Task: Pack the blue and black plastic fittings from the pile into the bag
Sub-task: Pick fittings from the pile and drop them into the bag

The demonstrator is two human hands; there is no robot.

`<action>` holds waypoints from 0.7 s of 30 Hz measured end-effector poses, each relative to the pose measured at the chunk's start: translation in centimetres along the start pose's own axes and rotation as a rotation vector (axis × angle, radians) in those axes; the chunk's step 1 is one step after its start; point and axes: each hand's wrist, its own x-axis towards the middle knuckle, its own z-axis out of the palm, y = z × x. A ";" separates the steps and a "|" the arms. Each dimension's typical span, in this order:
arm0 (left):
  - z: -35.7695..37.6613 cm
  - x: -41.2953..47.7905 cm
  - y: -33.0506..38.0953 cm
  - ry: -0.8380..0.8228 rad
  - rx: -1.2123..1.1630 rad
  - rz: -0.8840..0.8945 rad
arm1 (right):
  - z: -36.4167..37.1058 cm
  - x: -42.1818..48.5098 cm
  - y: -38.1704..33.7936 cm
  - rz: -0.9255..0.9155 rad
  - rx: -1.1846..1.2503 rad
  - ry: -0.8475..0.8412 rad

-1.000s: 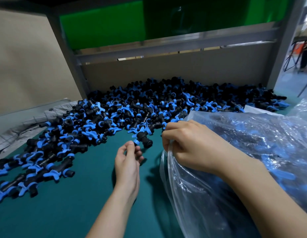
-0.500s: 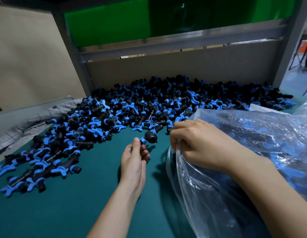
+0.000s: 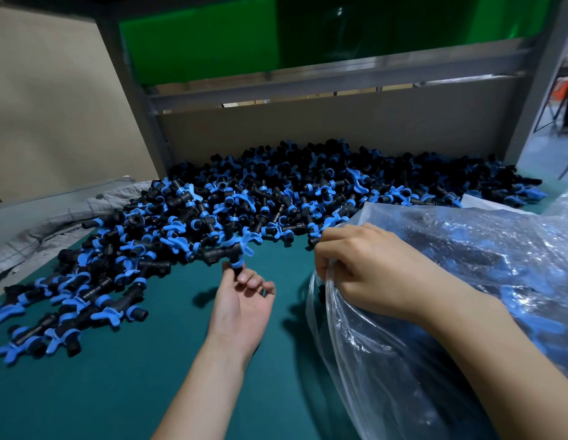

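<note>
Fitting (image 3: 227,253) sits at near edge of pile (image 3: 276,198), just above desk (image 3: 117,376). Left hand (image 3: 241,301) grip pinches its blue stem; crossbar runs 9-to-3. Bag (image 3: 451,281) mouth lies at 3 o'clock, rim clutched in right hand (image 3: 368,268) grip. Left is nearer.

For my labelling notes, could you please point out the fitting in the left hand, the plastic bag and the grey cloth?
held fitting (image 3: 222,254): head view, on its black body.
plastic bag (image 3: 355,360): head view, on its clear near wall.
grey cloth (image 3: 54,223): head view, on its crumpled middle.
</note>
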 end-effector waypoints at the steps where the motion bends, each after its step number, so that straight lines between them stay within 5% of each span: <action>1: 0.0 0.0 0.0 0.003 -0.010 -0.011 | 0.0 0.0 0.0 0.001 -0.003 0.001; 12: 0.1 -0.1 -0.1 -0.005 0.009 -0.038 | 0.1 -0.1 0.1 -0.005 -0.014 0.003; 21: 0.7 -0.9 -1.0 -0.113 0.301 0.078 | -0.1 -0.1 -0.1 -0.002 -0.021 0.004</action>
